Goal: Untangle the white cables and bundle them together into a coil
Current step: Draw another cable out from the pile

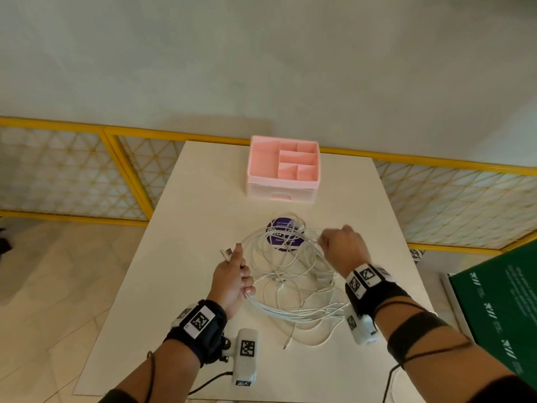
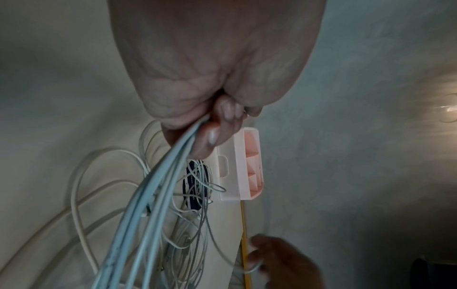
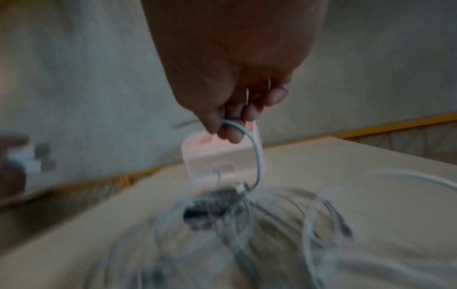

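A loose tangle of white cables (image 1: 286,271) lies in the middle of the white table (image 1: 180,199), partly over a round purple sticker (image 1: 284,235). My left hand (image 1: 232,279) grips a bunch of several cable strands (image 2: 158,195), and two USB plugs (image 1: 229,251) stick out above its thumb. My right hand (image 1: 343,248) is raised over the right side of the tangle and pinches a single cable loop (image 3: 252,140) between thumb and fingers. Blur in the right wrist view hides the rest of the tangle.
A pink desk organiser (image 1: 283,168) with open compartments and a drawer stands at the table's far edge. A green box (image 1: 499,309) sits right of the table. Yellow-framed lattice panels (image 1: 87,170) run behind, and a grey wall rises beyond them.
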Motion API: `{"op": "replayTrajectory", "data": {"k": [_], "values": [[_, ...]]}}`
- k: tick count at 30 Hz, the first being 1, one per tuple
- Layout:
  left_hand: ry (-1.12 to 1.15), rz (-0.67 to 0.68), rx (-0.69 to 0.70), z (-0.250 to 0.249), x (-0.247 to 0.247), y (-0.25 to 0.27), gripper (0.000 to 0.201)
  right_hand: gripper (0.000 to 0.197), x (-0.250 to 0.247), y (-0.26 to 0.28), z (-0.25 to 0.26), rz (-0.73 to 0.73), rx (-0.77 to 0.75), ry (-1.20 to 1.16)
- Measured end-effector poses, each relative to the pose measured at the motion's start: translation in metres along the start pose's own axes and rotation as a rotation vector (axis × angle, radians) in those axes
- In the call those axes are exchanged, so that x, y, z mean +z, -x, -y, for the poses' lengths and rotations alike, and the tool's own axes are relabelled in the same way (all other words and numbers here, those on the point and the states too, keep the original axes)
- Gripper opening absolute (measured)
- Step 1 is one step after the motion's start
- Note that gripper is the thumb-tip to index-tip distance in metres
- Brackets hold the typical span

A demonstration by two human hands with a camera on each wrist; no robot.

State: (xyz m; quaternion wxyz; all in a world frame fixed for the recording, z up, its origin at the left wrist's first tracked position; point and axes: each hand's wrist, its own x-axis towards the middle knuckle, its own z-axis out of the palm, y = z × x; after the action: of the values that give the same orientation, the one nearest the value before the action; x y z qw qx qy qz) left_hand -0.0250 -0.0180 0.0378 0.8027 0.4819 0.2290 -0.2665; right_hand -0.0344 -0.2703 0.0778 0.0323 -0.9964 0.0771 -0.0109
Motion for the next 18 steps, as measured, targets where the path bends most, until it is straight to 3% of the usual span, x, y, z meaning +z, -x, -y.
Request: {"op": "replayTrajectory", "data": {"k": [3, 5, 8, 14, 18], "values": [[-0.012, -0.013, 0.050, -0.002, 0.009, 0.000, 0.038, 0.022, -0.041, -0.014, 0.001, -0.219, 0.118, -0.519], [-0.023, 0.002, 0.099, -0.005, 0.015, 0.000, 0.032, 0.020, -0.066, -0.017, 0.012, -0.290, 0.155, -0.823], [-0.014, 0.075, 0.165, -0.009, 0.026, 0.002, 0.032, 0.022, -0.086, -0.013, 0.034, -0.302, 0.133, -1.064], [-0.024, 0.218, 0.243, -0.018, 0.050, 0.015, 0.026, 0.023, -0.044, 0.010, 0.068, -0.043, 0.022, -1.009], [-0.134, 0.223, 0.282, -0.017, 0.048, 0.016, 0.021, 0.025, -0.007, 0.029, 0.084, 0.119, -0.046, -0.897]]}}
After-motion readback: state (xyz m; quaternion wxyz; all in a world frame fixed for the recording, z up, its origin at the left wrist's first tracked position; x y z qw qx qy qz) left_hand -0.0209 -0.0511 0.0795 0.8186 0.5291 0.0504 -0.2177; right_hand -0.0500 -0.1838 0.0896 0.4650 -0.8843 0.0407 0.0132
